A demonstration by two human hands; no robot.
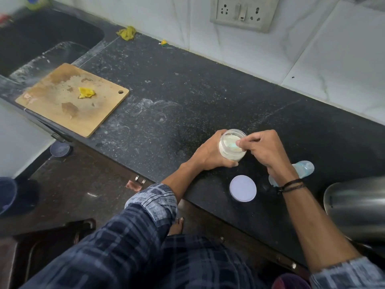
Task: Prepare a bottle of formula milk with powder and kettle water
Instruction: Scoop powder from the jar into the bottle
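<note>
Left hand (210, 155): wrapped round the jar (224, 152) from its 9 o'clock side, thumb under the base end, gripping it firmly
Right hand (264, 149): fingertips pinch a pale blue scoop (235, 146) inside the jar's mouth, coming in from 3 o'clock
Jar: clear, holding white powder, tilted with its open mouth toward 12 o'clock, held close above the counter (187, 90) near its front edge; I cannot tell whether it touches the counter
Lid (243, 188): white, round, flat on the counter at 5 o'clock of the jar, just inside the front edge, clear of both hands
Bottle (304, 167): pale blue, lying on its side at 4 o'clock of the jar, partly hidden behind the right wrist
Kettle (354, 207): shiny metal, at 4 o'clock beyond the bottle, cut off by the frame's right side
Counter edge: runs on a slant from 9 o'clock down to 5 o'clock, passing just under the left wrist
Open room: bare dark counter from 10 to 1 o'clock of the jar, back to the wall (239, 55)
Cutting board (62, 105): wooden, at 10 o'clock, well apart, one corner overhanging the front edge, a yellow scrap (85, 93) on it
Sink (41, 38): behind the board, at the far 10 o'clock end
</note>
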